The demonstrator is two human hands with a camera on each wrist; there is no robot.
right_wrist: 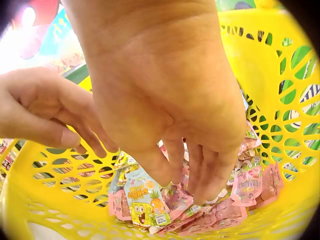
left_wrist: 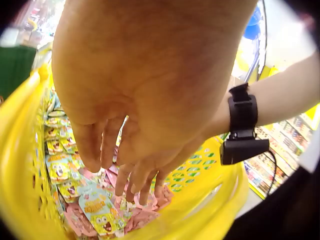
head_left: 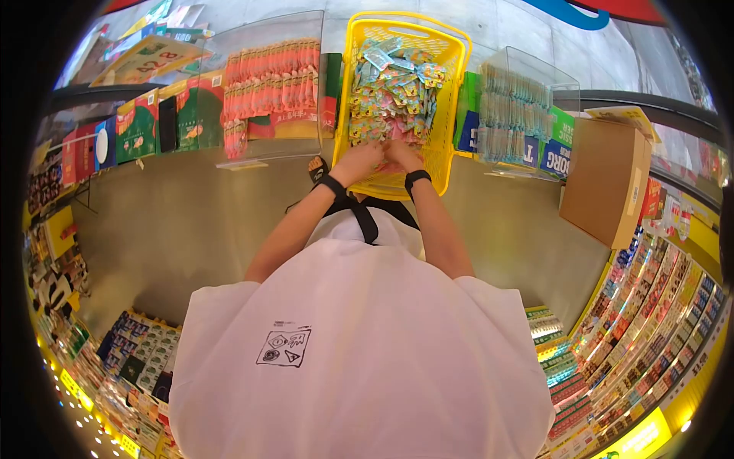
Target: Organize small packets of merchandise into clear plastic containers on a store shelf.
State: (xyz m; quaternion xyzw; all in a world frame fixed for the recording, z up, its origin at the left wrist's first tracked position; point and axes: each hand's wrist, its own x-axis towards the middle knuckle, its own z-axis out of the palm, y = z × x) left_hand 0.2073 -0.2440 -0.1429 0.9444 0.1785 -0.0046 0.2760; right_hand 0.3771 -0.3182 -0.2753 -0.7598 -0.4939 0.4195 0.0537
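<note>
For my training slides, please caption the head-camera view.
Left hand and right hand reach into a yellow basket of small packets, between pink packs and bluish packs.

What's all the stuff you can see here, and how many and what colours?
Shopping basket: 1, yellow, in front of the person
SpongeBob pouches: too many to count, blue, yellow and pink, inside the basket
Clear bins: 2, see-through, one each side of the basket
Slim packets: many, reddish-pink, in the left bin
Wrapped packets: many, bluish, in the right bin
Cardboard box: 1, brown, beyond the right bin
Shelf goods: too small to count, many colours, lower right
T-shirt: 1, white, on the person
Wrist straps: 2, black, one per wrist
Left hand, right hand: 1 each, bare, over the pouches
</note>
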